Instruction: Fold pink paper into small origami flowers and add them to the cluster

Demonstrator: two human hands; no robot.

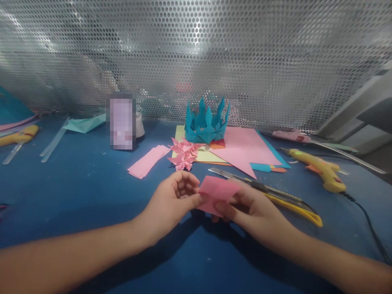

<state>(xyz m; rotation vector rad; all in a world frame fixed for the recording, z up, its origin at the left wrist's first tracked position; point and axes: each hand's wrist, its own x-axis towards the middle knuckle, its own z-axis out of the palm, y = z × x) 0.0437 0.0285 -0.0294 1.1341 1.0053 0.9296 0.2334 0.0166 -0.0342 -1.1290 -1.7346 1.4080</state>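
Note:
A small pink paper square (218, 188) with a crease is held up above the blue tabletop between both hands. My left hand (173, 200) pinches its left edge between thumb and fingers. On the other side, my right hand (249, 206) grips the lower right part, thumb in front and fingers mostly hidden behind. Just beyond the hands lie several folded pink paper flowers (184, 153) and a stack of pink paper strips (148, 161). A yellow box cutter (294, 204) rests behind my right hand, its blade pointing left.
A blue paper crown (206, 124) stands on coloured sheets (251, 145). Yellow glue guns lie at the right (321, 169) and left (23, 136), near clear glue sticks (55, 141). A blurred-out upright rectangle (122, 122) stands before a perforated metal panel (159, 53).

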